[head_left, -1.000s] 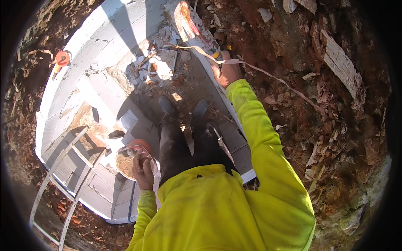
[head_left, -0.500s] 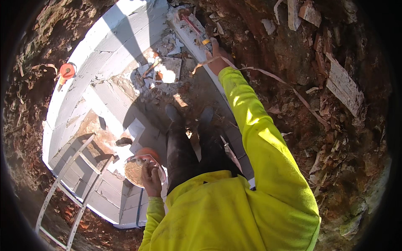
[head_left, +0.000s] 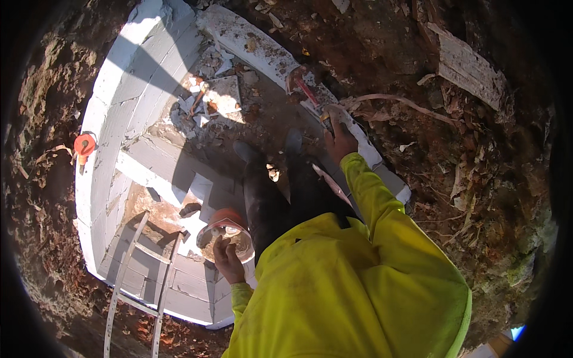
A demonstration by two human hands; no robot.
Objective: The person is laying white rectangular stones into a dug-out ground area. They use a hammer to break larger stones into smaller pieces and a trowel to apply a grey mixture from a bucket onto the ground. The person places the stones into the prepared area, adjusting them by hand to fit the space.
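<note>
My right hand (head_left: 340, 137) is closed round the yellow-and-dark grip of a red tool (head_left: 307, 90). The tool's broad end rests on or just above the top of a white block wall (head_left: 250, 40); its exact kind is not clear. My left hand (head_left: 228, 261) is in front of an orange bucket (head_left: 225, 216), fingers curled at its opening, seemingly round its handle. Greyish-brown wet mix lies inside the bucket. Part of the opening is hidden by my fingers.
A metal ladder (head_left: 122, 268) leans at the lower left. Another white block wall (head_left: 110, 131) curves along the left, with an orange object (head_left: 84, 145) on its edge. Broken block pieces (head_left: 224, 95) lie ahead of my boots. Rough earth (head_left: 477, 155) rises at the right.
My right hand has drawn back toward me along the wall top with the red tool. The view has shifted; my left hand stays at the bucket.
</note>
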